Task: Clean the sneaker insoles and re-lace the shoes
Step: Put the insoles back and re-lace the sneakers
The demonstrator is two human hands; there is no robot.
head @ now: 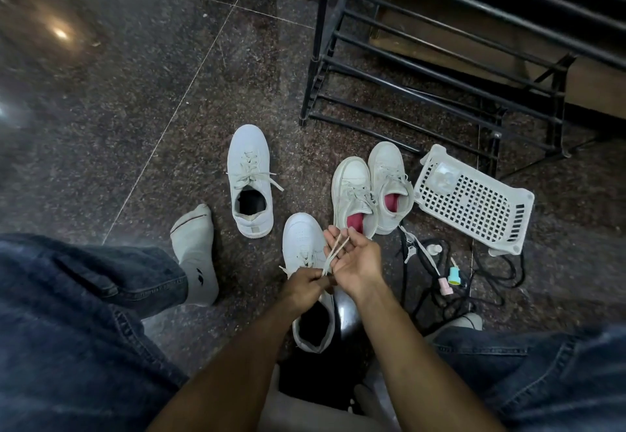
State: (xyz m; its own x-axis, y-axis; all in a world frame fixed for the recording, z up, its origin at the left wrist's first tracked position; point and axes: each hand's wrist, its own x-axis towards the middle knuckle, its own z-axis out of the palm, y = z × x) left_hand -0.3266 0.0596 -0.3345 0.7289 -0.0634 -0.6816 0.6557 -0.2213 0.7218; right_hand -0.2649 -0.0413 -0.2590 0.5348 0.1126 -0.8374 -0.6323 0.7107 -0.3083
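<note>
A white sneaker (302, 238) stands on the floor right below my hands, toe pointing away. My left hand (305, 287) pinches its pale lace (333, 250) just above the eyelets. My right hand (352, 255) is palm up with loosely bent fingers, and the lace strands run across its fingers. A second white sneaker (249, 177) with its lace tied sits further off to the left. A pair of white sneakers (372, 187) with red insoles stands to the right.
A white perforated plastic basket (474, 204) lies tipped over at the right. Black cords (440, 289) and small pastel bottles lie beside it. A black metal shoe rack (423, 69) stands behind. My socked foot (196, 255) rests on the stone floor at the left.
</note>
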